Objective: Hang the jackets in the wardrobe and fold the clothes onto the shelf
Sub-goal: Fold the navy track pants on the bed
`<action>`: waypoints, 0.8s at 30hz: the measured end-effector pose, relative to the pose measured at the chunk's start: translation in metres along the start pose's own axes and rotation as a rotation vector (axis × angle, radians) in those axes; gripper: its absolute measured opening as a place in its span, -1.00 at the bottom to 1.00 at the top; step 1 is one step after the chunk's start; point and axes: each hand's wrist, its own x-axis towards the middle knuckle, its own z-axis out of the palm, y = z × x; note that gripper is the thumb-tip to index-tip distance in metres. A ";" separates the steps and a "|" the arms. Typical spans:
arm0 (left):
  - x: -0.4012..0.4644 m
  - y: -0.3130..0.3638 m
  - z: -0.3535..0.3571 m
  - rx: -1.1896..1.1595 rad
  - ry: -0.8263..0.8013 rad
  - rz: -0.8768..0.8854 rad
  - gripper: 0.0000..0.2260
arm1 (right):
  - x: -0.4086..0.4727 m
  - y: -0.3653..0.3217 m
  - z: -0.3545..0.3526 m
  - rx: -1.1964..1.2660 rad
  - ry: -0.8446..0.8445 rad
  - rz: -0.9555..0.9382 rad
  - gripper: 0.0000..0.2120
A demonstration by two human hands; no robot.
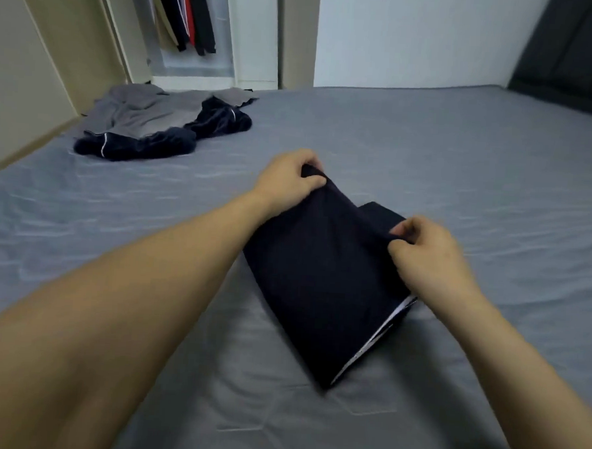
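Observation:
A dark navy garment (322,280), partly folded with a white trim along its right edge, lies on the grey bed (428,155) in front of me. My left hand (290,176) pinches its far left corner, lifted off the sheet. At the far right corner my right hand (427,251) pinches the cloth. A fold of the garment sticks out beyond my right hand. At the far left of the bed lies a pile of clothes: a grey garment (153,110) on top of a dark navy one with white piping (141,145).
The open wardrobe (191,30) stands beyond the bed's far left corner, with several dark and red jackets (189,16) hanging inside. A white wall runs behind the bed, and a dark padded headboard (571,50) rises at the right.

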 end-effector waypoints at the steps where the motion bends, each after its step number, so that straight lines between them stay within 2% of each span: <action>1: 0.012 0.008 0.017 -0.016 0.013 0.013 -0.92 | 0.010 0.015 -0.007 -0.057 0.043 0.054 -0.88; 5: 0.051 0.030 0.080 0.076 -0.010 0.078 -0.93 | 0.039 0.057 -0.015 -0.360 0.136 0.149 -0.83; 7: 0.063 0.030 0.106 0.154 -0.047 0.045 -0.92 | 0.047 0.073 -0.014 -0.458 0.151 0.146 -0.67; 9: 0.066 0.022 0.127 0.241 -0.117 0.010 -0.89 | 0.053 0.090 -0.011 -0.523 0.078 0.161 -0.52; 12: 0.060 0.012 0.145 0.371 -0.189 -0.038 -0.75 | 0.059 0.106 -0.008 -0.516 -0.049 0.245 -0.50; 14: 0.050 0.007 0.140 0.463 -0.131 -0.074 -0.65 | 0.065 0.103 -0.007 -0.596 -0.052 0.231 -0.50; 17: 0.016 -0.008 0.117 0.666 0.056 -0.030 -0.58 | 0.080 0.085 0.007 -0.679 0.069 0.058 -0.62; 19: -0.012 -0.021 0.098 0.718 0.111 -0.155 -0.54 | 0.090 0.068 0.024 -0.599 0.002 0.003 -0.55; 20: -0.024 -0.028 0.089 0.646 0.090 -0.313 -0.51 | 0.094 0.061 0.033 -0.576 -0.069 0.023 -0.44; 22: -0.040 -0.036 0.073 0.290 0.003 -0.653 -0.41 | 0.101 0.055 0.043 -0.574 -0.179 0.092 -0.27; 24: -0.048 -0.037 0.066 -0.080 -0.064 -0.780 -0.42 | 0.110 0.055 0.041 -0.522 -0.252 0.150 -0.28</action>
